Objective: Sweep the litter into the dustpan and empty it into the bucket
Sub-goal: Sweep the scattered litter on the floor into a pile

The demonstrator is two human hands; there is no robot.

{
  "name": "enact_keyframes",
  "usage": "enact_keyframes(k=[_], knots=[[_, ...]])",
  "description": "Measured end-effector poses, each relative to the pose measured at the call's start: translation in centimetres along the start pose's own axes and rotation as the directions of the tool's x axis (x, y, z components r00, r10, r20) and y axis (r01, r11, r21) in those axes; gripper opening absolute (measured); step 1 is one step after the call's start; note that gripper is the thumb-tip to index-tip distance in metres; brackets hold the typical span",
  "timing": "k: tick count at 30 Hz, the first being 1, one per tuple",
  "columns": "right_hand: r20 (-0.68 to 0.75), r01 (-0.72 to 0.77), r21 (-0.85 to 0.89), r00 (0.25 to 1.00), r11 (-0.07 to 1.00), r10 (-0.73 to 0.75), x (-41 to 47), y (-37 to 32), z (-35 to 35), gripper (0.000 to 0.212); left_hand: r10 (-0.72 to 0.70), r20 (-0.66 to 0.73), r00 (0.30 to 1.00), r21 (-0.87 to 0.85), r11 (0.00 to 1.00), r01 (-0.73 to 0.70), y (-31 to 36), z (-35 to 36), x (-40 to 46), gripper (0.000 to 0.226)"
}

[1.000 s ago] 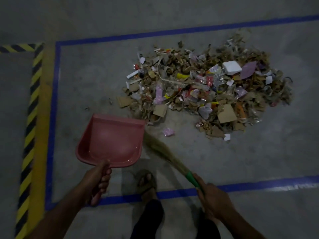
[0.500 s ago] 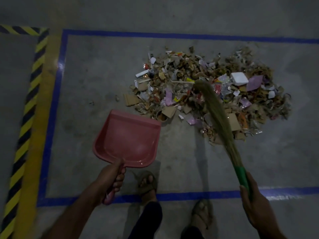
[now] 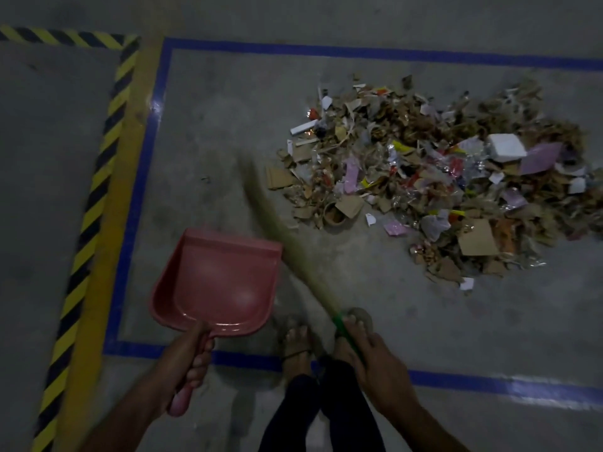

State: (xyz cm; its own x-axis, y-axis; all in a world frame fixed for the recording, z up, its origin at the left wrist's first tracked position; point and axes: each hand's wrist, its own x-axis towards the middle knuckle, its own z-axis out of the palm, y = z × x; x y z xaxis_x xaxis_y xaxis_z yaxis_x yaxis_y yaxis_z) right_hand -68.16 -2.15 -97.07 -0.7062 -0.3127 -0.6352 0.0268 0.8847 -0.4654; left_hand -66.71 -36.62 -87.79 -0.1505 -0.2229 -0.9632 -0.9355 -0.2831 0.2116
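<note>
A pink dustpan (image 3: 218, 285) lies low over the floor at lower left, nothing inside it, its mouth facing the litter. My left hand (image 3: 186, 360) grips its handle. My right hand (image 3: 375, 367) holds the green handle of a grass broom (image 3: 287, 246). The blurred bristles slant up and left past the dustpan's right edge, left of the pile. The litter pile (image 3: 434, 177) of cardboard scraps, paper and foil spreads over the floor to the right. No bucket is in view.
A blue tape rectangle (image 3: 140, 177) frames the work area on the concrete floor. Yellow-and-black hazard tape (image 3: 94, 177) runs along the left. My sandalled feet (image 3: 297, 340) stand on the near blue line between my hands.
The broom has swung from on top of the pile leftward to beside the dustpan. My right hand has moved left toward my feet. The dustpan stays in my left hand.
</note>
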Motion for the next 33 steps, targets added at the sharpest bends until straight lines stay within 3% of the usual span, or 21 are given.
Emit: enact_keyframes(k=[4,7,11,14,24,33], knots=[[0.117,0.049,-0.101,0.992,0.994,-0.037,6.1,-1.8,2.6,0.06,-0.019,-0.019,1.0,-0.055,0.998,0.017,-1.1,0.0,0.8,0.042],[0.084,-0.017,-0.121,0.996,0.993,0.027,9.5,-0.4,2.6,0.064,-0.012,-0.003,1.0,-0.041,0.999,0.011,-0.8,1.5,2.2,0.042],[-0.019,-0.192,0.066,0.981,0.979,0.193,12.5,4.5,0.8,0.061,0.023,0.016,1.0,-0.013,1.0,-0.023,0.7,4.9,4.0,0.04],[-0.05,-0.257,0.089,0.964,0.962,0.262,13.7,8.6,-0.6,0.063,0.035,0.01,0.999,-0.02,0.999,-0.035,1.8,7.6,5.1,0.039],[-0.145,-0.309,0.196,0.93,0.931,0.339,12.4,17.0,-4.7,0.064,0.04,0.115,0.993,0.131,0.99,-0.055,5.6,12.6,6.4,0.04],[-0.301,-0.279,0.329,0.875,0.902,0.38,4.5,16.4,-9.2,0.063,0.109,0.146,0.983,0.223,0.965,-0.14,10.5,16.4,3.9,0.039]])
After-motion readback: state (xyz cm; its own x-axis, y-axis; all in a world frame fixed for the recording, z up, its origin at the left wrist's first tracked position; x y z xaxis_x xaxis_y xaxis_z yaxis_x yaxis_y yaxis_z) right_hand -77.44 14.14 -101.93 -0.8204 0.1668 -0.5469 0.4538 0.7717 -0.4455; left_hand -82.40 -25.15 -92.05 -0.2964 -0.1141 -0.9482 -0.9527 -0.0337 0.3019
